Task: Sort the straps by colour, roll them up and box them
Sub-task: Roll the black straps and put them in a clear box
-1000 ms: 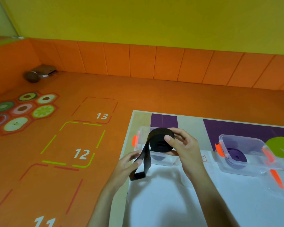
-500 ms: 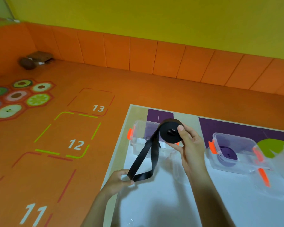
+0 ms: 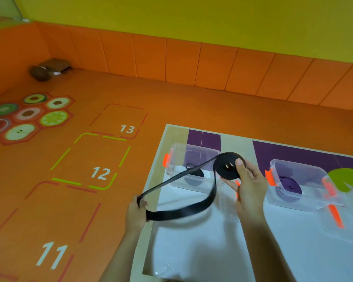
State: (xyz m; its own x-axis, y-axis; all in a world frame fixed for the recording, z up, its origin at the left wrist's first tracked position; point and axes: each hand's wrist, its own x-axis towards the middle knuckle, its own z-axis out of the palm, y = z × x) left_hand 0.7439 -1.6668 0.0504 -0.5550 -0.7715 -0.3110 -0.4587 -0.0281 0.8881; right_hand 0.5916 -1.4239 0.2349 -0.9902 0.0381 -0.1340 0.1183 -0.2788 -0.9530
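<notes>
Left hand (image 3: 136, 212) low, fingers curled, pinching black strap (image 3: 179, 212); right hand (image 3: 248, 186) higher, thumb pressed on its roll; forearms bare.

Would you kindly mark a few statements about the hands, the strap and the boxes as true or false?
1. The right hand grips the black roll. True.
2. The left hand holds nothing. False: it pinches the loose strap.
3. A purple roll lies in the right box. True.
4. The black roll lies inside a box. False: it is held up in the air, in front of the left box.
</notes>
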